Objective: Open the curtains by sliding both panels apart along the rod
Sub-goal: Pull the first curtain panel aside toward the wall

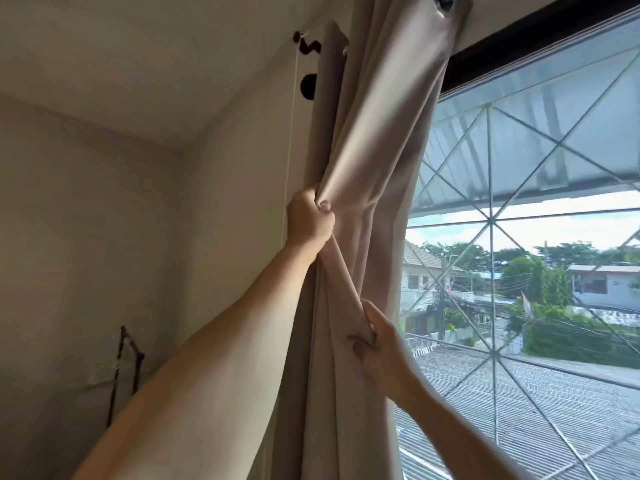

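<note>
A beige curtain panel (pixel 384 140) hangs bunched in folds at the left end of the window. Its metal eyelets ride a dark rod (pixel 446 1) at the top edge of the view. My left hand (pixel 308 221) is clenched on a fold of the fabric at mid height. Lower and to the right, my right hand (pixel 377 344) grips the panel's edge fold. The fabric is pulled taut between the two hands. A second panel is not in view.
The uncovered window (pixel 519 237) with a diamond-pattern grille fills the right side, showing roofs and trees outside. A dark rod bracket and finial (pixel 65 86) sit on the wall left of the curtain. Plain walls meet in a corner at left, with a thin dark stand (pixel 121 372) low down.
</note>
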A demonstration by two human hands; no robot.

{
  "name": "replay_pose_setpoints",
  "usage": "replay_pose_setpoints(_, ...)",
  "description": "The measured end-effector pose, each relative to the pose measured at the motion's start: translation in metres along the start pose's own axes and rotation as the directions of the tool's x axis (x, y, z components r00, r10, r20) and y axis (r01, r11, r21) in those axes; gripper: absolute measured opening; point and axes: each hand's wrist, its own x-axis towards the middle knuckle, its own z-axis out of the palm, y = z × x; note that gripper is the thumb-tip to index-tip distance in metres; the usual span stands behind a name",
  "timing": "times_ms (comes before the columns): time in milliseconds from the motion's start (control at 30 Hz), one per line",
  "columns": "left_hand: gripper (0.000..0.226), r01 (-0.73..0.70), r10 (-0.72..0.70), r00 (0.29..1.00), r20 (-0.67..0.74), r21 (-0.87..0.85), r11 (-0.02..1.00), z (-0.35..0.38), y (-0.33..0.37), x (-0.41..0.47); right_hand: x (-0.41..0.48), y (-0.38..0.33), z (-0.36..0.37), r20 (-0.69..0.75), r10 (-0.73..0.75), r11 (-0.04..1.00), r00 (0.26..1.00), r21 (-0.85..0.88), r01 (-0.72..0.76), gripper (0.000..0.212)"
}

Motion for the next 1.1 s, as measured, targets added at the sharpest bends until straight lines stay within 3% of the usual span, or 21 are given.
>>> replay_pose_setpoints(367, 0.014, 0.017, -0.017, 0.999, -0.027, -0.005, 1.000, -0.007, -0.087, 0.049, 0.050, 0.022, 0.066, 0.019, 0.037, 0.998, 0.999, -0.049, -0.036, 0.058)
replay_pose_setpoints(567, 0.013, 0.048, -0.048, 0.998, -0.027, -0.019, 0.999, -0.004, -0.112, 0.063, 0.065, 0.032, 0.087, 0.025, 0.052, 0.997, 0.998, -0.053, -0.051, 0.043)
replay_pose_setpoints(767, 0.009, 0.015, -0.014, 1.000, 0.006, -0.033, 0.999, 0.001, -0.110, 0.053, 0.061, 0.047, 0.090, 0.040, 0.091, 0.994, 0.995, -0.070, -0.089, 0.039)
replay_pose_setpoints(933, 0.014, 0.031, -0.019, 0.997, 0.079, -0.157, 0.987, 0.006, -0.094, 0.030, 0.046, 0.054, 0.081, 0.063, 0.130, 0.988, 0.990, -0.089, -0.124, 0.038)
replay_pose_setpoints(1100, 0.011, -0.042, 0.067, 0.994, 0.091, -0.257, 0.966, 0.007, -0.079, 0.004, 0.026, 0.056, 0.064, 0.107, 0.156, 0.982, 0.982, -0.120, -0.143, 0.040)
